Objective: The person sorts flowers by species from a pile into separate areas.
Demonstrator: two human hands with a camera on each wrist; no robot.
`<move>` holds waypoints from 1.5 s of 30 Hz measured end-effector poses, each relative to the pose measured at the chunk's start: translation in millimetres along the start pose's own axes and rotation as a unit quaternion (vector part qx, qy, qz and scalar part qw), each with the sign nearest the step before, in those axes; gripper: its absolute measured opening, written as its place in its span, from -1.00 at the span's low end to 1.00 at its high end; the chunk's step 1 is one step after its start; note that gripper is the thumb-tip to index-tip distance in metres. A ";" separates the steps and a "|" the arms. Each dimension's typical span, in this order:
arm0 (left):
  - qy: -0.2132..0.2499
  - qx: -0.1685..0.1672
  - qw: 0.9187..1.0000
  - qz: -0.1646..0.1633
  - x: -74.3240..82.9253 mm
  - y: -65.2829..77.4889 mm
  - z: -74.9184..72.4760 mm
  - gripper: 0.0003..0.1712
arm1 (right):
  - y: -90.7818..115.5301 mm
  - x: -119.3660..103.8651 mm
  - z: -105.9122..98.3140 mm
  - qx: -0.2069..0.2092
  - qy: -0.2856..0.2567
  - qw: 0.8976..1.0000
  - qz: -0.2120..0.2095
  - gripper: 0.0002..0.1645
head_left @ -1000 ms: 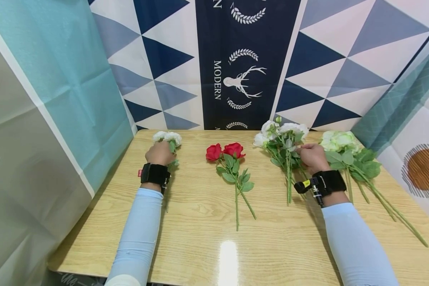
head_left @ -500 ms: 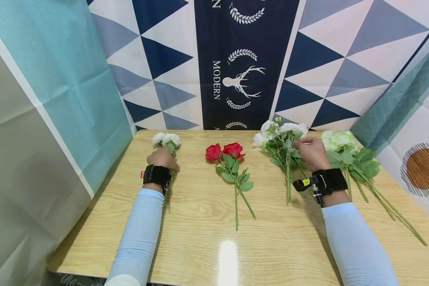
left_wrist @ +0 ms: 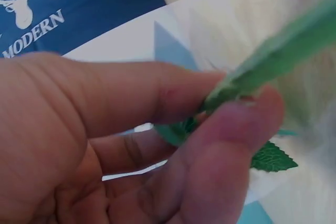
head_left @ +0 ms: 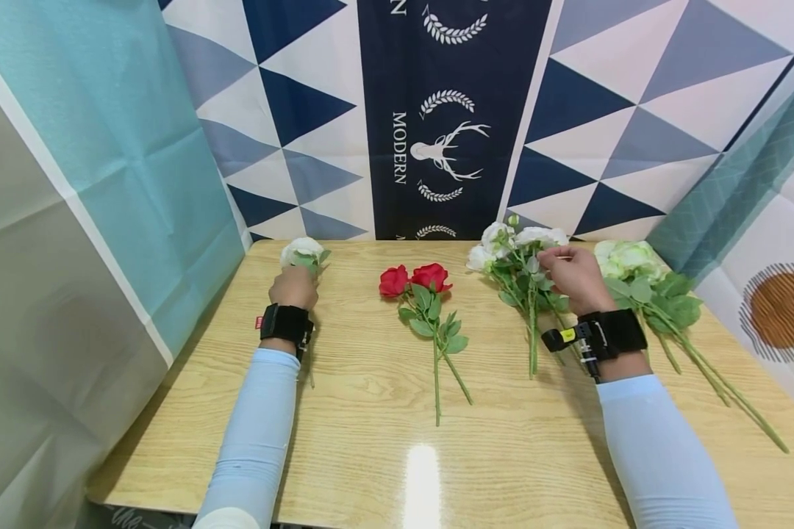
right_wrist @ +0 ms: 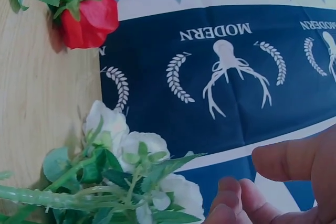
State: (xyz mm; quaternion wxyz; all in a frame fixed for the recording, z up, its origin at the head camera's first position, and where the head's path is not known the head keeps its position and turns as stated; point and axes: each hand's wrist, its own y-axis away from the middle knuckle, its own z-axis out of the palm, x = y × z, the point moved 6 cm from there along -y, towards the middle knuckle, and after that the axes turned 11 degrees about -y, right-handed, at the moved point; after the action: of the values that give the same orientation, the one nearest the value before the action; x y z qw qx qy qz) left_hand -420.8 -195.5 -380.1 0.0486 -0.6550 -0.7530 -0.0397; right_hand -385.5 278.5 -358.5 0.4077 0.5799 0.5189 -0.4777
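Observation:
At the far left of the table, my left hand (head_left: 294, 288) holds a white flower (head_left: 302, 251) by its stem. The left wrist view has thumb and index finger pinching the green stem (left_wrist: 286, 51), a serrated leaf (left_wrist: 274, 157) below them. Over the right side, my right hand (head_left: 577, 278) is beside a bunch of white flowers (head_left: 541, 236) with leafy stems. In the right wrist view its thumb (right_wrist: 286, 157) and fingers are apart with nothing between them, and the white blooms (right_wrist: 144, 148) lie to their left.
Two red roses (head_left: 430, 277) lie mid-table, stems toward the front. Pale green-white flowers (head_left: 628, 259) with long stems lie at the right. Patterned cloth (head_left: 331, 176) hangs behind the wooden table (head_left: 364, 455), with more cloth along both sides.
My left hand dipped back slightly, then moved forward again; the white flower it holds has turned, and one bloom shows where two did. My right hand's fingers shifted slightly left beside the white bunch.

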 end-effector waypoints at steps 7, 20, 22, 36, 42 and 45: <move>0.035 0.080 0.995 -0.048 -9.5 5.3 -21.4 -0.69 | 2.7 -9.6 6.1 -0.043 -0.053 0.997 -0.035 -0.66; 0.093 0.187 0.977 -0.041 -3.0 22.9 -63.6 -0.88 | 7.5 -22.4 10.1 -0.036 -0.051 0.997 -0.042 -0.70; 0.112 0.203 0.972 -0.031 0.5 27.1 -69.8 -0.89 | 9.6 -25.9 10.5 -0.034 -0.048 0.997 -0.052 -0.69; 0.317 0.164 0.918 0.174 52.7 47.4 -88.7 -0.66 | 50.4 -68.6 37.8 -0.117 -0.131 0.981 -0.079 -0.69; 0.500 0.012 0.830 0.249 87.2 43.3 -64.2 -0.68 | 70.3 -75.7 69.3 -0.163 -0.121 0.975 -0.087 -0.67; 0.532 -0.036 0.798 0.279 106.4 47.5 -53.7 -0.67 | 76.4 -75.1 87.1 -0.187 -0.125 0.970 -0.090 -0.62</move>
State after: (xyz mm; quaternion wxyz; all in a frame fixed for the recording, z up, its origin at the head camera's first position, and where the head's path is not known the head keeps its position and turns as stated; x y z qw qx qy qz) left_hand -387.2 -91.0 -313.8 0.4268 -0.7139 -0.3911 -0.3940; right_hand -321.5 168.4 -305.3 0.5255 0.3801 0.5943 -0.4756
